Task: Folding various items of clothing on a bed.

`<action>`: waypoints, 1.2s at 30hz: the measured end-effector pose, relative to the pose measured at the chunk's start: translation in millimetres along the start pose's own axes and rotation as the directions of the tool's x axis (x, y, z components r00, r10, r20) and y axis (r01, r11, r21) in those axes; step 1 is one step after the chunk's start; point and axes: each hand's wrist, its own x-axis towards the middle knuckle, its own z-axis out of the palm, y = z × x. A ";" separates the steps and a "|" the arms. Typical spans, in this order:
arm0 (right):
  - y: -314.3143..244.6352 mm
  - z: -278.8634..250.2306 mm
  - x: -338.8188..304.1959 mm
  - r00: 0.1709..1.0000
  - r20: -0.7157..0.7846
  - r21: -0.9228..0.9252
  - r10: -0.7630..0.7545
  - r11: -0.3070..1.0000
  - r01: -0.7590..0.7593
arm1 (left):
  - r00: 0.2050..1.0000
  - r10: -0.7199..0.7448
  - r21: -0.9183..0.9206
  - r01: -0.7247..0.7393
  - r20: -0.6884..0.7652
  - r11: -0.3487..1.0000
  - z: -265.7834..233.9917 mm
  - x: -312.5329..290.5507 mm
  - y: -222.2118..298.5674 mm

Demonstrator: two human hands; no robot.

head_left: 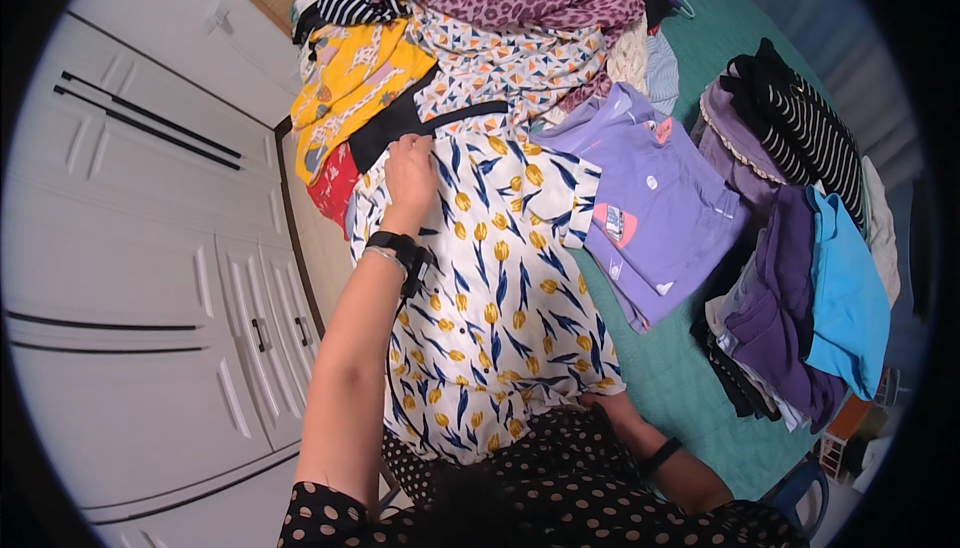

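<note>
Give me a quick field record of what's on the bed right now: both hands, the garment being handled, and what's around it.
left hand: flat on the upper edge of the tulip-print garment
right hand: at the garment's lower right hem, mostly hidden; grip unclear
garment: white, yellow tulips, spread flat
right of it: lilac shirt, then folded stack
above it: unfolded clothes pile
surface: green bedspread

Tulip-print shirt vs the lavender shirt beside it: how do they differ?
The tulip-print shirt is white with yellow and navy flowers all over; the lavender shirt is plain apart from small patches. The tulip-print shirt is handled: the left hand presses its top, the right hand is at its hem. The lavender shirt lies untouched. Both are spread flat on the green bedspread.
</note>
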 end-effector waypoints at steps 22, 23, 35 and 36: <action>-11.9 8.7 -24.7 0.992 0.111 0.022 -0.063 0.998 0.061 | 0.951 -0.160 -0.366 0.252 0.263 0.896 -104.0 14.0 -50.0; -11.8 1.6 -28.9 0.996 0.085 -0.018 0.004 1.000 -0.003 | 0.934 -0.224 -0.390 0.322 0.277 0.863 -138.0 23.9 -63.3; -232.7 24.3 -97.9 0.586 0.188 0.506 -0.788 0.589 0.631 | 0.924 -0.382 -0.501 0.337 0.014 0.797 -451.9 -53.1 -71.5; -255.6 34.0 -111.7 0.537 0.162 0.491 -0.828 0.540 0.684 | 0.926 -0.378 -0.538 0.322 0.006 0.779 -473.5 -62.0 -69.9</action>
